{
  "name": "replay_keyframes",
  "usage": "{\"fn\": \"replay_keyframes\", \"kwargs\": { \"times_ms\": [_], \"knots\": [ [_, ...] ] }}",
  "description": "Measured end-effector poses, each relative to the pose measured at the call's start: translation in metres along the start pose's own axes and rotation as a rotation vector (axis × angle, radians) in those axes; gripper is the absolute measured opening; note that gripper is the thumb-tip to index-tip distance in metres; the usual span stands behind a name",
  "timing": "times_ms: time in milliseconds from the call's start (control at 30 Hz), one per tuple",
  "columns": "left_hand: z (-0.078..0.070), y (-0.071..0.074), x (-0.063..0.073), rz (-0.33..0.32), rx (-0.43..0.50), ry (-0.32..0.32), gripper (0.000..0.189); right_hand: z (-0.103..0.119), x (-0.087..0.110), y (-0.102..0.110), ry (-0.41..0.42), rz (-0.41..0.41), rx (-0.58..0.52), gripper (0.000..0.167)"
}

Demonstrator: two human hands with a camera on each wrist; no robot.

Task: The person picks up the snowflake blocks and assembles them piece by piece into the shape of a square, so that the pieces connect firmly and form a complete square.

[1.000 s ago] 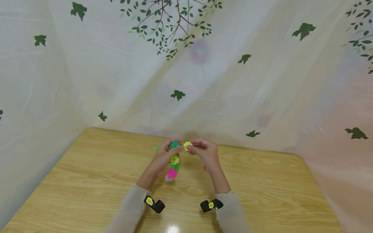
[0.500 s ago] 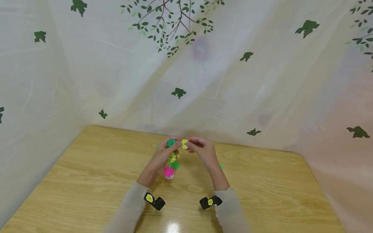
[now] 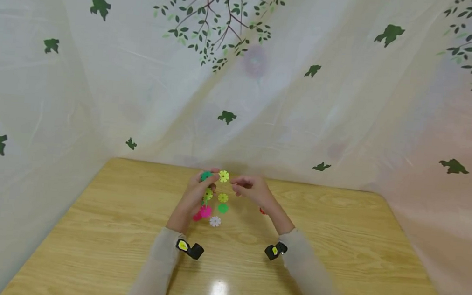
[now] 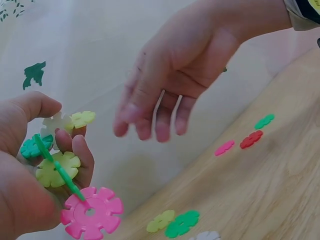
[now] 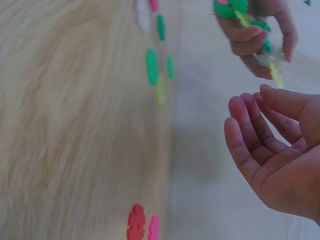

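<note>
My left hand [image 3: 191, 195] holds a chain of joined, notched plastic snowflake discs above the table. In the left wrist view it has a pink disc [image 4: 80, 220] at the near end, then a green disc [image 4: 69, 181] seen edge-on, a yellow disc [image 4: 47, 176] and a teal disc [image 4: 30, 148]. A whitish disc [image 4: 54, 123] lies between thumb and fingers, with a pale yellow disc [image 4: 83, 118] sticking out beyond it. My right hand [image 3: 254, 193] is just to the right, apart from the chain, fingers loosely bent with nothing in them.
Below the hands lie a loose yellow disc [image 3: 223, 198], a green disc [image 3: 223, 208] and a white disc [image 3: 215, 221]. Red [image 4: 251, 139], pink [image 4: 224, 147] and green [image 4: 264, 121] discs lie farther right on the wooden table [image 3: 335, 268]. A printed curtain [image 3: 171, 113] hangs behind.
My right hand has let go of the pale yellow disc, which stays on the chain, and drawn slightly right. My left hand has moved left with the chain, uncovering loose discs.
</note>
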State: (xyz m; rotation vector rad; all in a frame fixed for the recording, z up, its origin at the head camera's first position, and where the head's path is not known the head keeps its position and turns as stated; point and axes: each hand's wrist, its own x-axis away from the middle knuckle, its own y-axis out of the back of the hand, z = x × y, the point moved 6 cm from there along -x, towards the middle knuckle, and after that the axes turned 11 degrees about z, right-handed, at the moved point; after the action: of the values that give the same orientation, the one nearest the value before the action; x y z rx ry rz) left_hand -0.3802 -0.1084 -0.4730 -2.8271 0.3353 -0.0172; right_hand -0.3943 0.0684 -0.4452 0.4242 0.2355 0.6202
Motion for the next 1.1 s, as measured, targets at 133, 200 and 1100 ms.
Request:
{"fn": "replay_keyframes", "kwargs": {
  "times_ms": [133, 200, 1100],
  "knots": [
    [-0.002, 0.006, 0.001, -0.021, 0.000, 0.005, 0.034, -0.005, -0.002, -0.010, 0.008, 0.133, 0.102, 0.022],
    [-0.002, 0.008, 0.002, -0.025, 0.011, 0.007, 0.032, -0.008, -0.004, -0.016, 0.011, 0.203, 0.156, 0.020],
    [-0.007, 0.003, 0.005, 0.007, 0.014, -0.013, 0.021, -0.023, -0.005, -0.044, -0.099, 0.427, 0.325, 0.023]
  ]
}}
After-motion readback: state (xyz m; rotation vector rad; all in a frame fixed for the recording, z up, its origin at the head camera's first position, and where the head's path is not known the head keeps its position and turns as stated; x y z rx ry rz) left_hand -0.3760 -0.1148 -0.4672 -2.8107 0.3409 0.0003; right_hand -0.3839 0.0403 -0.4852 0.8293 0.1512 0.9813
